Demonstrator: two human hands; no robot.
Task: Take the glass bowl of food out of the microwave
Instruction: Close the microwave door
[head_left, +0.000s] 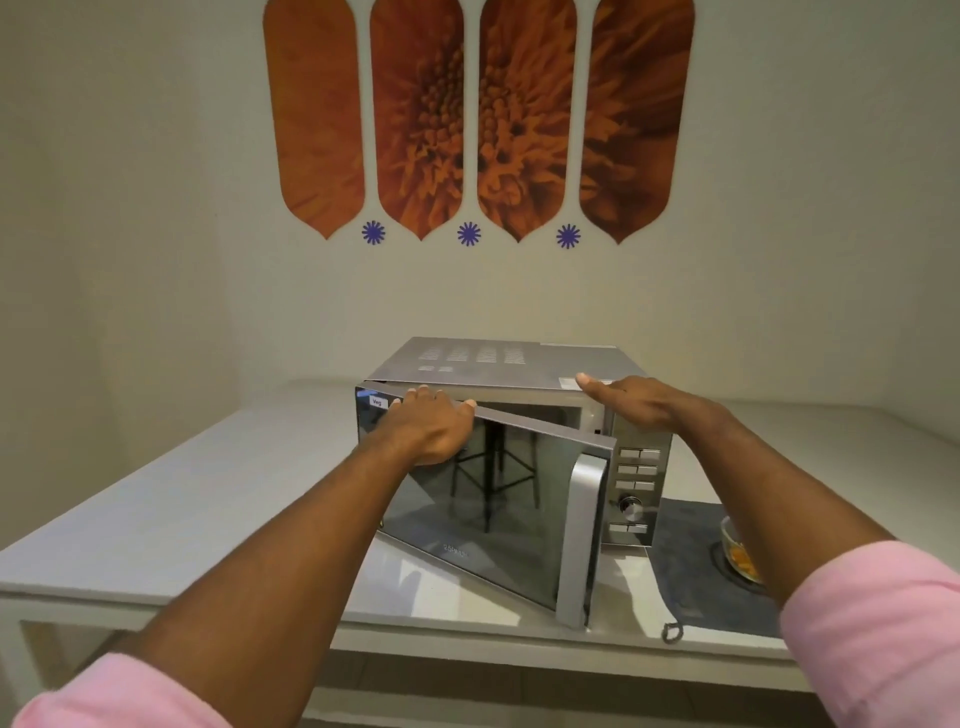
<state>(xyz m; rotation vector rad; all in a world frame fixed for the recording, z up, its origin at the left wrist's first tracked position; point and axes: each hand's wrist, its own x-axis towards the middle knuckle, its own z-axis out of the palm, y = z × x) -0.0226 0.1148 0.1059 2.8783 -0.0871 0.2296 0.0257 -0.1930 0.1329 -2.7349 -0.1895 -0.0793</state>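
While my left hand (431, 423) gripped the half-open microwave door (498, 499) top edge, right hand (636, 402) lay flat, open, on the microwave (498, 366), glass bowl (740, 553) beneath my right forearm.

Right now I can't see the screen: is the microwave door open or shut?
Partly open: the microwave door swings out from its left hinge, left hand on its top edge.

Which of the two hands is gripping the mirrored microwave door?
The left hand: its fingers curl over the top edge of the half-open mirrored microwave door. The right hand lies flat on the silver microwave's top instead.
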